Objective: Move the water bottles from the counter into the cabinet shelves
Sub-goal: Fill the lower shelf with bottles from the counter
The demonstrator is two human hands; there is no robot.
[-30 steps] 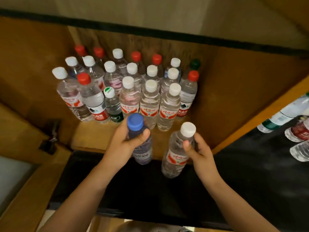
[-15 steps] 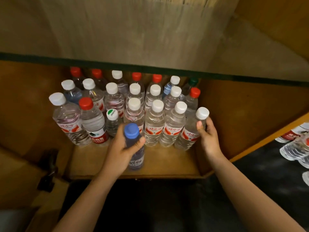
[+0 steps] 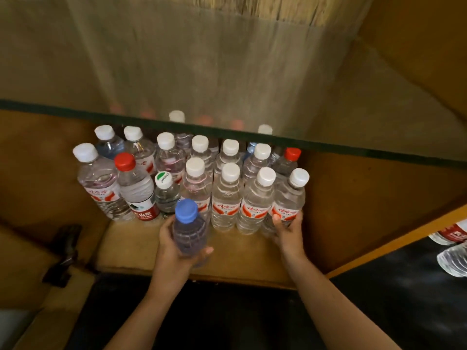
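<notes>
Blue-capped clear plastic water bottle (image 3: 188,231) sits gripped in my left hand (image 3: 174,251) above the wooden cabinet shelf (image 3: 126,246), front of the pack. My right hand (image 3: 288,229) clasps one white-capped bottle (image 3: 288,200), squaring the row. I count two red caps, one green-and-white.

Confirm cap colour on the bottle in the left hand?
Blue cap, clearest in the head view.
</notes>
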